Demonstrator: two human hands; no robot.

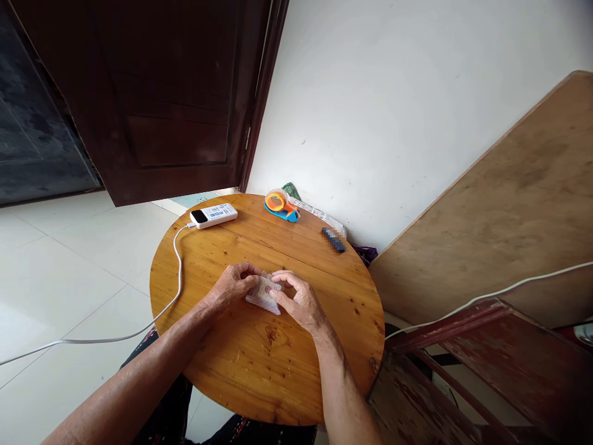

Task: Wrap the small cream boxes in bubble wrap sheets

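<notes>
A small clear, pale packet (pixel 263 297) lies near the middle of the round wooden table, its lower edge showing between my hands. My left hand (pixel 235 283) grips its left side, thumb on top and fingers curled behind. From the right, my right hand (pixel 299 299) pinches the packet's right side, with the thumb resting on its face and the fingers bent over the upper edge. The packet's far edge is partly hidden by my fingers.
On the round table (pixel 278 395) stand a white power bank (pixel 215 215) with a white cable (pixel 180 266), an orange-and-blue tape dispenser (pixel 280 205) and a dark, blurred object (pixel 333 240). A red wooden chair (pixel 500 358) is at right.
</notes>
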